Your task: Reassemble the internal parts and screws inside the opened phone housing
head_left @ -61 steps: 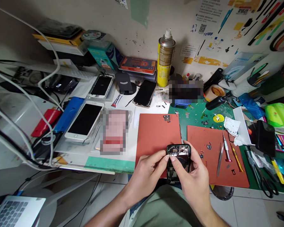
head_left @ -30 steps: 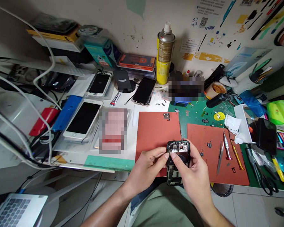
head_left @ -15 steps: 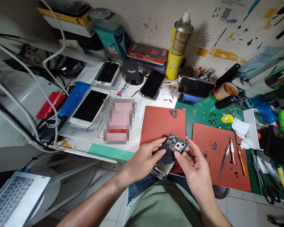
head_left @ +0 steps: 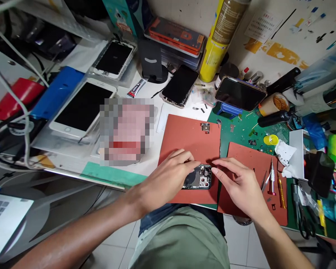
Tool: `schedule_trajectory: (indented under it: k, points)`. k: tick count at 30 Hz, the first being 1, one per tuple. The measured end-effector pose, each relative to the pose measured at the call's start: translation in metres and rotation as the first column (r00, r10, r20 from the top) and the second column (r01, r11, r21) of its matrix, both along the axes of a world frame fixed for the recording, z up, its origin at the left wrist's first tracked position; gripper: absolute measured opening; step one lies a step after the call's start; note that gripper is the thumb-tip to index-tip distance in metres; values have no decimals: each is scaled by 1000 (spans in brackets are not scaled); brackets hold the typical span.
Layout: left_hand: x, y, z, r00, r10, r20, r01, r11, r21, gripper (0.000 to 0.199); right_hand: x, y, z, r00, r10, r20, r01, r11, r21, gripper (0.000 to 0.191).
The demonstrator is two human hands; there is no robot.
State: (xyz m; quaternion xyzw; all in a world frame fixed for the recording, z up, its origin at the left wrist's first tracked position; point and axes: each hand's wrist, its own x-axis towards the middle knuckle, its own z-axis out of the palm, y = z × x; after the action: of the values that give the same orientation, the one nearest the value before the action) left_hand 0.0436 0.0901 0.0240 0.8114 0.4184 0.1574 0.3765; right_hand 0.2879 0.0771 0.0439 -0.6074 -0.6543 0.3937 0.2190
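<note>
On the left red-brown work mat (head_left: pixel 184 129) lies an opened phone (head_left: pixel 196 179), turned sideways, its inner parts and camera openings facing up. My left hand (head_left: pixel 168 173) grips it with curled fingers and covers its left end. Close to the phone's upper right corner is my right hand (head_left: pixel 238 175); thumb and forefinger are a little apart, with nothing visible between them. Whether those fingertips touch the corner, I cannot tell. A small metal phone part (head_left: pixel 205 127) rests near the top of this mat.
On the right mat (head_left: pixel 240 157) lie a silver screwdriver (head_left: pixel 272 177), a gold screwdriver (head_left: pixel 281 190) and tweezers. Scissors (head_left: pixel 306 224) are at the right edge. Behind the mats stand a propped phone (head_left: pixel 240 93) and a yellow spray can (head_left: pixel 221 41). A white phone (head_left: pixel 81 106) lies left.
The phone has gone from being held tilted near the mat's front edge to lying sideways on the mat. My right hand has drawn off to its right end. The camera view has shifted.
</note>
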Motion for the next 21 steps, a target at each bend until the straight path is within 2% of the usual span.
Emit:
schedule_trajectory:
  k: [5, 8, 14, 21]
  points:
    - [-3, -13, -16, 998, 55, 44, -57, 998, 32, 55, -7, 25, 0, 983, 162, 84, -163, 987, 5, 17]
    - [-6, -18, -21, 995, 75, 63, -80, 992, 93, 51, -11, 31, 0, 970, 219, 104, -219, 976, -9, 19]
    - [-7, -18, -22, 1000, 0, 19, -7, 929, 370, 36, -16, 35, -1, 958, 255, 129, -259, 966, 15, 22]
    - [-7, -18, -23, 1000, -16, -26, 26, 903, 430, 32, -16, 35, -3, 950, 269, 160, -282, 957, 64, 25]
